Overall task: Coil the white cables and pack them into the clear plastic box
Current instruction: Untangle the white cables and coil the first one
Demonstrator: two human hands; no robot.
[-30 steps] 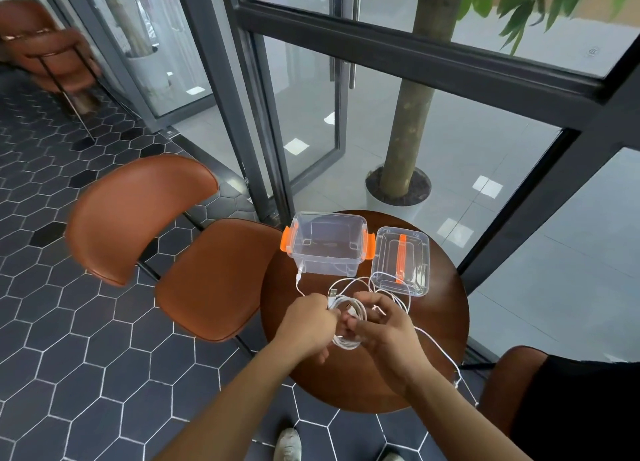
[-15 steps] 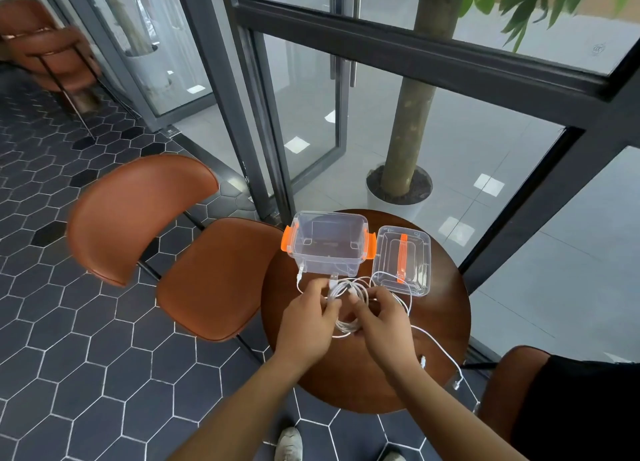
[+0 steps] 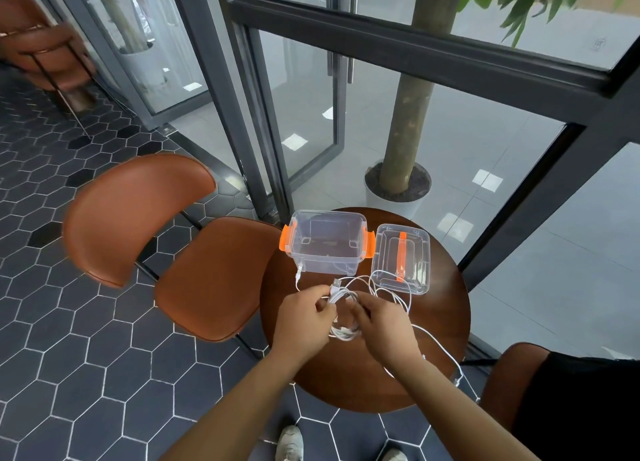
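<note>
A coil of white cable (image 3: pixel 341 313) hangs between my hands above the round wooden table (image 3: pixel 440 325). My left hand (image 3: pixel 304 318) pinches the bundle near its USB plug, which sticks up toward the box. My right hand (image 3: pixel 379 325) grips the coil's other side with curled fingers. Loose white cable (image 3: pixel 398 289) loops across the table toward the lid and trails off the right edge. The clear plastic box (image 3: pixel 327 242) with orange latches stands open at the table's far side, with another thin cable end lying at its front left corner.
The box's clear lid (image 3: pixel 403 261) with an orange handle lies to the right of the box. A brown leather chair (image 3: pixel 166 239) stands to the left of the table, another chair (image 3: pixel 512 384) at lower right. A potted tree (image 3: pixel 398 183) stands behind glass.
The coil has dropped lower between my hands and its USB plug now points up. My right hand has shifted slightly right along the bundle.
</note>
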